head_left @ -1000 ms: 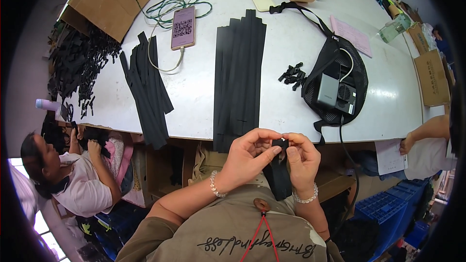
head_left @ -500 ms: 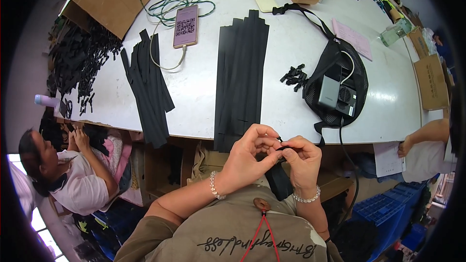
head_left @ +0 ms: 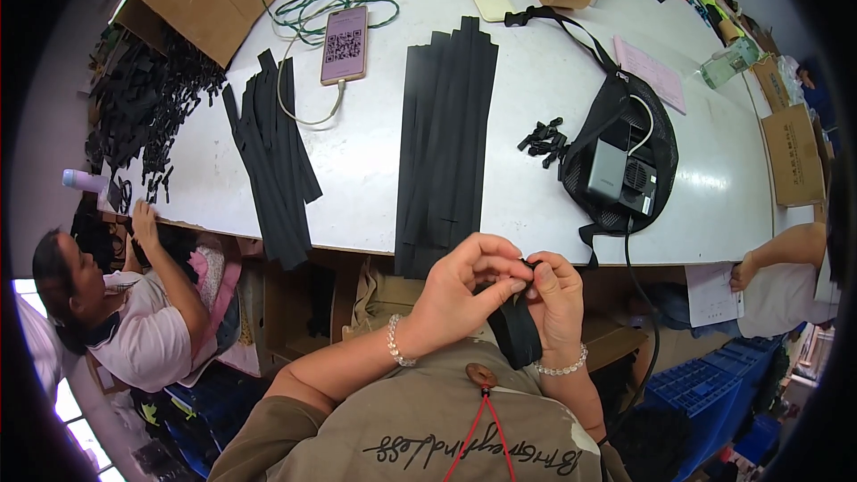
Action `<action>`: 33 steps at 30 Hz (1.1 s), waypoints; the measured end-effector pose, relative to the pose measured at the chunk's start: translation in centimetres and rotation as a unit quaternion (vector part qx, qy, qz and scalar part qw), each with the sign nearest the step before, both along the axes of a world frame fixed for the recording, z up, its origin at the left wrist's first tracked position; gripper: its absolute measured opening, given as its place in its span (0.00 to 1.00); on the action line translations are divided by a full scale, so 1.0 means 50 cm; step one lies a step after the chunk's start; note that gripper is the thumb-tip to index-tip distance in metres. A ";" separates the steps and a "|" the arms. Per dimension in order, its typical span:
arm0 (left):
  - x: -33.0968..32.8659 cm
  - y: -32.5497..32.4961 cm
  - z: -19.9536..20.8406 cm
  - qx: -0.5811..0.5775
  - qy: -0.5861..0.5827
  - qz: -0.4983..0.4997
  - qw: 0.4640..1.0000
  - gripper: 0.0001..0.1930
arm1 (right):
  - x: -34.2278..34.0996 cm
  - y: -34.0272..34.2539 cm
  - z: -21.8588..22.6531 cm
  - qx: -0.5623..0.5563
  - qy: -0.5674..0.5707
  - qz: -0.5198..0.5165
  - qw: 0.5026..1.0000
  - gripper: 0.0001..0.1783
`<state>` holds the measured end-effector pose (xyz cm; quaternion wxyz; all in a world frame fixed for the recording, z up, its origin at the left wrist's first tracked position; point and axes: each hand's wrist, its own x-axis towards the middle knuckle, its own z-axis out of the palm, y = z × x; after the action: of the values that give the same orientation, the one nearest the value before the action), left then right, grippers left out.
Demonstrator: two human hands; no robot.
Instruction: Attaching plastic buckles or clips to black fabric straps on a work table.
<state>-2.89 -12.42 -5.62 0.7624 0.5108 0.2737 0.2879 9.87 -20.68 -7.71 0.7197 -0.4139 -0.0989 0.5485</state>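
Just past the table's near edge, my two hands meet fingertip to fingertip. My left hand (head_left: 464,284) pinches the upper end of a black strip (head_left: 516,336), which hangs down in a fold toward my lap. My right hand (head_left: 558,305) is closed at the same end, its thumb and forefinger on a small dark piece (head_left: 532,264) whose detail the fingers hide. A stack of flat black strips (head_left: 446,134) lies lengthwise beyond my left hand. Farther right on the table sits a little heap of small black pull-like pieces (head_left: 543,139).
A looser bunch of black strips (head_left: 272,161) overhangs the edge at left, beside a phone (head_left: 345,45) on a cable. A black mesh bag (head_left: 661,125) holding devices stands right, its cable running down past my right arm. A co-worker (head_left: 147,321) sits left, near a large black pile (head_left: 147,103).
My fingers have shifted slightly at the strip's end, with the right hand turning and its fingertips closing in. At left, the co-worker's hand has reached up to the table edge.
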 end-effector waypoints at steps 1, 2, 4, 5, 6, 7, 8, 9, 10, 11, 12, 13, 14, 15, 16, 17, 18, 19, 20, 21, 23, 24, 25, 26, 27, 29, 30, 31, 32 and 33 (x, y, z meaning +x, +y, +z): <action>0.002 0.002 0.003 -0.050 -0.023 0.028 0.998 0.13 | 0.001 0.001 0.000 0.000 0.007 -0.003 1.000 0.10; 0.003 0.003 0.000 -0.050 -0.023 0.028 0.998 0.13 | 0.001 0.001 0.001 0.001 0.014 -0.007 1.000 0.11; 0.000 0.005 -0.009 -0.086 -0.009 0.014 0.996 0.10 | 0.003 0.002 0.004 0.005 -0.001 -0.006 1.000 0.11; -0.001 0.008 -0.009 -0.085 -0.009 0.014 0.996 0.10 | 0.004 0.002 0.005 0.009 -0.017 -0.005 1.000 0.11; -0.003 0.010 -0.009 -0.077 0.013 0.012 0.997 0.08 | 0.005 0.001 0.006 0.008 -0.017 -0.005 1.000 0.11; -0.004 0.010 -0.008 -0.068 0.036 0.010 0.997 0.07 | 0.008 0.000 0.006 0.006 -0.047 -0.002 0.999 0.11; -0.004 0.009 -0.006 -0.069 0.036 0.010 0.997 0.07 | 0.010 -0.001 0.007 0.004 -0.078 0.001 0.997 0.11; -0.003 0.008 -0.002 -0.062 0.049 0.016 0.997 0.05 | 0.012 -0.001 0.007 0.004 -0.077 0.000 0.997 0.11; -0.002 0.007 0.001 -0.055 0.061 0.022 0.996 0.04 | 0.015 0.000 0.009 0.013 -0.135 0.003 0.991 0.10; -0.002 0.006 0.003 -0.055 0.061 0.021 0.996 0.04 | 0.016 -0.001 0.010 0.021 -0.193 0.006 0.981 0.10; -0.003 0.006 0.004 -0.029 0.067 0.019 0.997 0.04 | 0.016 -0.001 0.014 0.022 -0.192 0.006 0.981 0.10; -0.004 0.005 0.005 -0.002 0.073 0.017 0.997 0.04 | 0.016 -0.001 0.019 0.015 -0.245 0.012 0.969 0.09; -0.005 0.006 0.007 -0.002 0.074 0.017 0.997 0.04 | 0.017 -0.001 0.022 0.008 -0.297 0.018 0.955 0.09; -0.005 0.007 0.010 0.030 0.083 0.017 0.996 0.04 | 0.018 -0.002 0.022 0.008 -0.297 0.018 0.955 0.09; -0.006 0.009 0.012 0.062 0.093 0.017 0.994 0.04 | 0.020 -0.002 0.022 0.016 -0.317 0.017 0.948 0.09; -0.007 0.011 0.014 0.062 0.093 0.017 0.994 0.04 | 0.021 -0.002 0.023 0.023 -0.337 0.017 0.941 0.09; -0.008 0.012 0.016 0.105 0.102 0.016 0.989 0.04 | 0.022 -0.002 0.025 0.023 -0.337 0.017 0.941 0.09; -0.008 0.013 0.017 0.147 0.111 0.015 0.983 0.04 | 0.023 -0.002 0.028 0.016 -0.360 0.017 0.933 0.09; -0.008 0.012 0.016 0.147 0.111 0.015 0.983 0.04 | 0.023 -0.002 0.029 0.010 -0.383 0.017 0.924 0.09; -0.008 0.011 0.015 0.155 0.110 0.019 0.982 0.04 | 0.023 -0.002 0.028 0.010 -0.383 0.017 0.924 0.09; -0.008 0.010 0.016 0.163 0.110 0.024 0.980 0.04 | 0.023 -0.003 0.026 0.019 -0.410 0.014 0.912 0.09; -0.007 0.011 0.017 0.182 0.116 0.027 0.976 0.04 | 0.024 -0.003 0.027 0.019 -0.410 0.014 0.912 0.09; -0.007 0.012 0.019 0.202 0.123 0.030 0.971 0.04 | 0.024 -0.004 0.029 0.012 -0.417 0.018 0.909 0.09; -0.007 0.012 0.019 0.202 0.123 0.030 0.971 0.04 | 0.025 -0.004 0.030 0.006 -0.424 0.022 0.905 0.09; -0.007 0.013 0.020 0.218 0.128 0.028 0.967 0.04 | 0.027 -0.004 0.030 0.006 -0.424 0.022 0.906 0.09; -0.007 0.015 0.022 0.233 0.132 0.025 0.963 0.04 | 0.029 -0.003 0.029 0.007 -0.468 0.024 0.883 0.09; -0.007 0.016 0.024 0.241 0.136 0.025 0.961 0.04 | 0.030 -0.002 0.031 0.007 -0.468 0.024 0.883 0.09; -0.008 0.016 0.025 0.249 0.139 0.024 0.958 0.04 | 0.030 -0.001 0.035 0.006 -0.484 0.028 0.875 0.09; -0.008 0.017 0.024 0.249 0.140 0.024 0.958 0.04 | 0.030 0.000 0.037 0.005 -0.499 0.032 0.866 0.09; -0.008 0.016 0.023 0.245 0.142 0.024 0.959 0.04 | 0.031 0.000 0.035 0.005 -0.500 0.032 0.866 0.09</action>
<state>-3.30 -11.61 -4.48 0.5601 0.7110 0.3122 0.2885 11.40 -20.66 -5.94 0.5582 -0.6259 -0.4609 0.2902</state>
